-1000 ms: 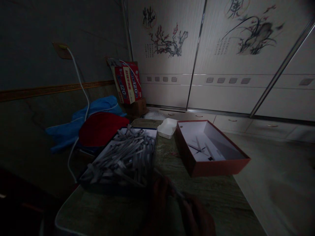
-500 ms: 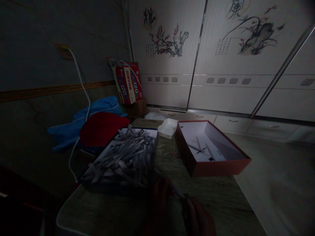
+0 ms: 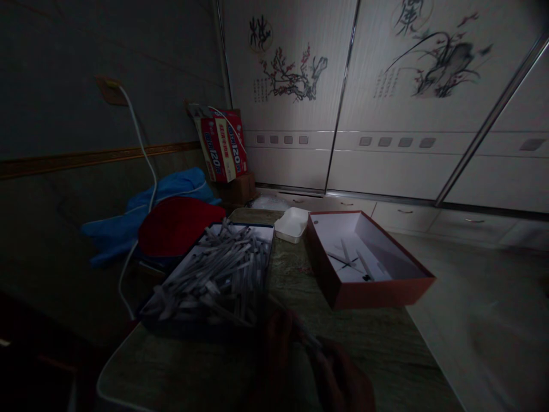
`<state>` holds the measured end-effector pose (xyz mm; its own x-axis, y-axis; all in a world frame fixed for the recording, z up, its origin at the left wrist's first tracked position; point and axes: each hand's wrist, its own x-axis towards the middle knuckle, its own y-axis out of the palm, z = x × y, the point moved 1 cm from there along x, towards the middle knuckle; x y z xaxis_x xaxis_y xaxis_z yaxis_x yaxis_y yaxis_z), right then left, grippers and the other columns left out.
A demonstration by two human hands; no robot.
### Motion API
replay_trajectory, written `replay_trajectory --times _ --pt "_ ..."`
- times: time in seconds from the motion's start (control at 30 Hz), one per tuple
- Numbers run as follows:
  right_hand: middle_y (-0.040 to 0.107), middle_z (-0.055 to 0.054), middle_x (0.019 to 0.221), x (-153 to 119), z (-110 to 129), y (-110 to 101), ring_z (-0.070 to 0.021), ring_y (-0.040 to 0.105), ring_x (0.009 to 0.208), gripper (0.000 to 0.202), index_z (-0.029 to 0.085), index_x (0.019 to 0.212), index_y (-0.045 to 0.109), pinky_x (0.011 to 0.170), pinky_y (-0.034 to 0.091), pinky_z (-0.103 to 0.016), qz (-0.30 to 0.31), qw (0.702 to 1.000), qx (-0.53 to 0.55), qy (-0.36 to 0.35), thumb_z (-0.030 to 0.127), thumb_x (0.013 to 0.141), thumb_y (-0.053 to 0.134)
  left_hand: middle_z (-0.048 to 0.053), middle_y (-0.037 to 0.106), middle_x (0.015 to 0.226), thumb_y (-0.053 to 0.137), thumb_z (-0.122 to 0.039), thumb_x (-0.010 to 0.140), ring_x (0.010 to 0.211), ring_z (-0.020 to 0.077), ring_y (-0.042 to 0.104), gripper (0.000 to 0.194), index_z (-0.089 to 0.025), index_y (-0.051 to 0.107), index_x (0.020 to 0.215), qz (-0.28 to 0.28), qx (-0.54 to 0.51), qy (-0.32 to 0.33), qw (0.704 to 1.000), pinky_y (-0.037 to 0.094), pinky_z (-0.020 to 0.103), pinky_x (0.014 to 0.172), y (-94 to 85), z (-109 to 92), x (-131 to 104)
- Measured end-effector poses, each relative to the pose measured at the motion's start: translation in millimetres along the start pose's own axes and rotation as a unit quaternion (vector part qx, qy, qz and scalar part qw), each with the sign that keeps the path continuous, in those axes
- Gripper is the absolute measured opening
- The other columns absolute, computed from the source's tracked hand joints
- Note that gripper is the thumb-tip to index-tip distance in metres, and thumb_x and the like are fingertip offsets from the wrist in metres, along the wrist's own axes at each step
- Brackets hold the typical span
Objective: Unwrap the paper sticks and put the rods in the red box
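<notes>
Both hands are low in the view, very dark, over the near part of the table. My left hand (image 3: 278, 337) is closed around one end of a thin, pale pen-like stick (image 3: 306, 335). My right hand (image 3: 345, 375) grips the stick's other end, fingers curled. The stick slants down to the right between them; its details are too dim to make out. Left of my hands lies a dark blue box (image 3: 193, 331) heaped with many similar grey-white sticks (image 3: 227, 263). Ahead on the right, a red-brown box (image 3: 381, 294) with a white inside holds several loose sticks (image 3: 364, 264).
A small white tray (image 3: 292, 225) sits between the boxes at the table's (image 3: 287, 274) far side. At the left are a red cushion-like item (image 3: 180, 226), blue cloth (image 3: 171, 189) and a white cable (image 3: 143, 146). Cartons (image 3: 223, 146) stand before white sliding doors (image 3: 291, 166).
My right hand has shifted slightly and its fingers have turned a little on the stick. My left hand stays in nearly the same place. The boxes look unchanged.
</notes>
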<state>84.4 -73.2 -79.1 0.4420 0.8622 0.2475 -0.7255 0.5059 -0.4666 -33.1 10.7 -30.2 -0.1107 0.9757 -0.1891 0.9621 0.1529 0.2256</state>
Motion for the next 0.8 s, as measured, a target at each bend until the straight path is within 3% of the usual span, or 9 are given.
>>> replay_trajectory --times 0.1,0.27,0.47,0.63,0.8 --pt "0.072 -0.011 0.095 -1.3 -5.5 2.3 -0.0243 0.068 0.078 0.052 0.022 0.092 0.069 0.07 0.05 -0.03 -0.016 1.0 -0.001 -0.023 0.061 0.085 0.035 -0.002 0.059 0.049 0.069 -0.062 0.055 0.046 0.0146 0.055 0.045 -0.017 0.064 0.061 0.009 -0.011 -0.002 1.0 0.046 0.027 0.049 1.7 -2.9 -1.5" --pt "0.072 -0.006 0.084 0.1 -2.1 2.2 -0.0215 0.068 0.07 0.044 0.023 0.1 0.064 0.065 0.05 -0.027 0.012 0.999 0.026 0.038 0.059 0.081 0.046 -0.001 0.061 0.051 0.071 -0.06 0.055 0.047 0.0141 0.056 0.045 -0.016 0.065 0.062 0.002 -0.007 -0.006 1.0 0.046 0.025 0.05 1.3 -2.6 -2.3" --pt "0.072 -0.008 0.091 0.4 0.4 -1.4 -0.0229 0.068 0.078 0.048 0.025 0.09 0.07 0.069 0.05 -0.028 -0.018 0.999 0.015 -0.022 0.061 0.083 0.039 -0.001 0.061 0.05 0.073 -0.058 0.054 0.045 0.0137 0.055 0.044 -0.016 0.064 0.06 0.011 -0.023 -0.012 1.0 0.045 0.025 0.047 2.8 -6.8 -6.2" --pt "0.071 -0.005 0.076 0.8 2.7 0.7 -0.0207 0.066 0.063 0.042 0.025 0.096 0.066 0.061 0.05 -0.027 -0.014 0.999 0.002 0.045 0.059 0.08 0.047 -0.001 0.061 0.05 0.073 -0.058 0.053 0.046 0.0134 0.055 0.043 -0.016 0.065 0.061 -0.002 -0.014 -0.012 1.0 0.045 0.024 0.049 2.8 -5.3 -4.9" --pt "0.072 -0.007 0.089 0.2 -5.5 4.4 -0.0217 0.068 0.073 0.043 0.025 0.094 0.069 0.067 0.049 -0.028 -0.019 0.999 0.039 -0.004 0.056 0.085 0.041 -0.002 0.061 0.051 0.073 -0.058 0.054 0.046 0.0127 0.054 0.043 -0.016 0.065 0.062 0.013 -0.033 -0.003 0.999 0.045 0.024 0.049 2.5 -4.5 -4.9"
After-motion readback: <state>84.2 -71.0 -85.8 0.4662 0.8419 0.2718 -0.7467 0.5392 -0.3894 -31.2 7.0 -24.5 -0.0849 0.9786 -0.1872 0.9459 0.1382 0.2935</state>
